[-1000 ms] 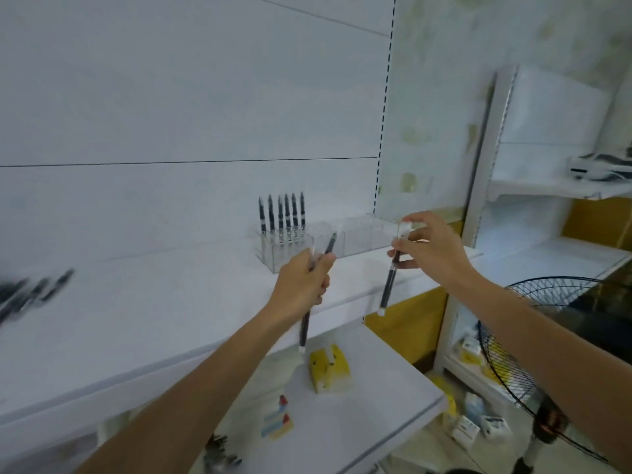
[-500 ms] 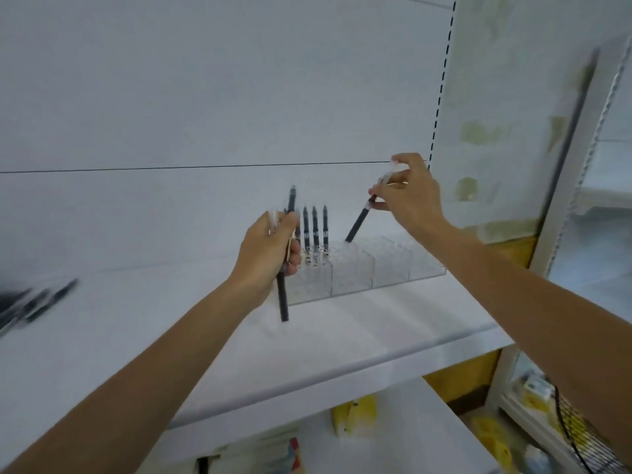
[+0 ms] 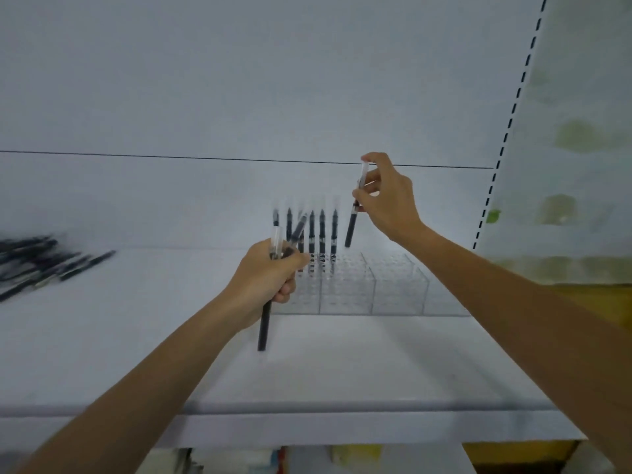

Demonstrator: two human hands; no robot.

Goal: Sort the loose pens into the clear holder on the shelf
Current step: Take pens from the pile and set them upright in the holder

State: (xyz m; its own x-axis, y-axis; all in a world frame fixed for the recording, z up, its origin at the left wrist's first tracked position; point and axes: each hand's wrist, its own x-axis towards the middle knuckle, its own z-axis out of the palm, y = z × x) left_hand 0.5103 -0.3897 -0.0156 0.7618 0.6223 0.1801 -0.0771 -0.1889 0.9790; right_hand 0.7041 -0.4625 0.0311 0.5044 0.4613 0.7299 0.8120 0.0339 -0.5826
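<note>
- since half a second ago the right hand (image 3: 386,196) has tipped its pen (image 3: 354,213) from slanted to near upright, its lower end just above the clear holder (image 3: 372,285); i judge insertion is next.
- right fingers pinch that pen near its top, wrist raised.
- the left hand (image 3: 266,278) stays lower, in front of the holder, closed around two pens (image 3: 265,323), one pointing down.
- standing pens (image 3: 321,234) fill the row between the hands; loose pens (image 3: 41,261) lie far left of the left hand.

The right hand (image 3: 388,196) now holds its pen (image 3: 354,217) nearly upright above the clear holder (image 3: 372,285), no longer slanted; the left hand (image 3: 265,282) sits lower.
</note>
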